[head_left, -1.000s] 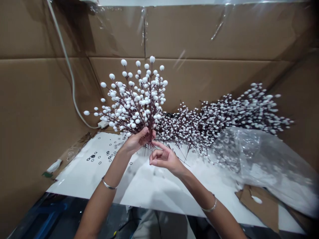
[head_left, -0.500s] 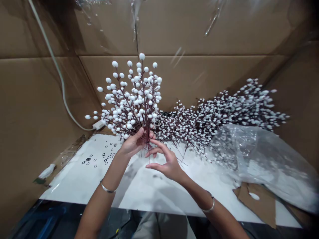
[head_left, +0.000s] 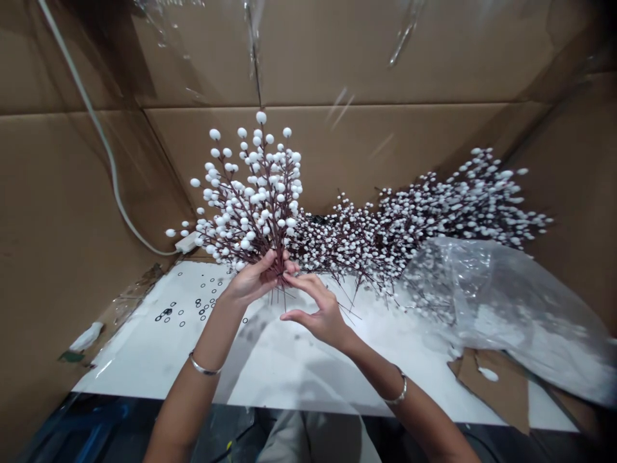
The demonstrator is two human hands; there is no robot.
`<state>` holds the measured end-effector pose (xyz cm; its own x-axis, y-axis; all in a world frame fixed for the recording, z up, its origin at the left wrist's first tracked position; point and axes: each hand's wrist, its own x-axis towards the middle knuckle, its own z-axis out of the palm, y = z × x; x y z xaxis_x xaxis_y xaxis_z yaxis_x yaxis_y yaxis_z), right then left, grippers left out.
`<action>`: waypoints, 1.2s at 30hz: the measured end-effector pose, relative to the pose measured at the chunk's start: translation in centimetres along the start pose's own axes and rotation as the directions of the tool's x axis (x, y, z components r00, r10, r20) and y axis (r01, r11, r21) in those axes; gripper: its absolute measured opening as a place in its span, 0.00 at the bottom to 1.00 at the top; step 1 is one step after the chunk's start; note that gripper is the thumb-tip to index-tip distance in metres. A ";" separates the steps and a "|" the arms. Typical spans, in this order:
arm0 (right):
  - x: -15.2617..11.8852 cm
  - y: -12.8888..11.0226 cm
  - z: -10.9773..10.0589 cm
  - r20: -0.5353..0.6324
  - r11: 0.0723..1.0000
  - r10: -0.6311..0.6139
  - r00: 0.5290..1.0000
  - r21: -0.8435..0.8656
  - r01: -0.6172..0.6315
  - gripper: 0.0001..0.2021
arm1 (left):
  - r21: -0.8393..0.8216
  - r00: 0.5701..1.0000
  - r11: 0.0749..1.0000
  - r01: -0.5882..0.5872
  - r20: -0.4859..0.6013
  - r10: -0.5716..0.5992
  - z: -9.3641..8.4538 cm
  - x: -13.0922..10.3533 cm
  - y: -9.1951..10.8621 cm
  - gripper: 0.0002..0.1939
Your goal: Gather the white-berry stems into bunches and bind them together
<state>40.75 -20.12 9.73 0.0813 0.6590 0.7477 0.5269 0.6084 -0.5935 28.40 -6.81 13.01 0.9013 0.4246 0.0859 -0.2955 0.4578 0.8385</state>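
Observation:
My left hand [head_left: 253,280] is closed round the lower stems of a bunch of artificial berry stems [head_left: 255,199], held upright with the white berries fanned out above. Thin wire ends [head_left: 284,298] stick out below the grip. A narrow dark band seems to circle the stems just under my left thumb. My right hand [head_left: 322,315] is beside it, thumb spread well apart from the fingers. Its fingertips touch or nearly touch the stems at the band; the furthest tips are partly hidden. On the white tabletop [head_left: 289,366] to the left lie several small black rings [head_left: 166,312].
A large heap of white berry stems [head_left: 376,244] lies along the back and right. Clear plastic sheeting [head_left: 511,289] covers part of it. Torn cardboard [head_left: 496,392] lies at the front right. A white cable [head_left: 110,154] runs down the left cardboard wall [head_left: 62,225].
The bunch and both hands appear slightly further left and lower, partly because the view shifted. My right fingers have drawn closer together and up against the stems at the band.

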 end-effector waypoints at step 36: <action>1.2 0.7 2.5 0.437 0.223 0.411 0.800 0.802 -0.553 0.14 | 0.178 0.963 0.973 -0.148 -0.198 0.183 -0.1 -4.2 0.1 0.04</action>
<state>39.06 -17.81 9.43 -0.0882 0.9706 0.2239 -0.6062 0.1261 -0.7853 24.58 -8.44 12.71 0.7512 0.6472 0.1298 -0.3647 0.2430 0.8989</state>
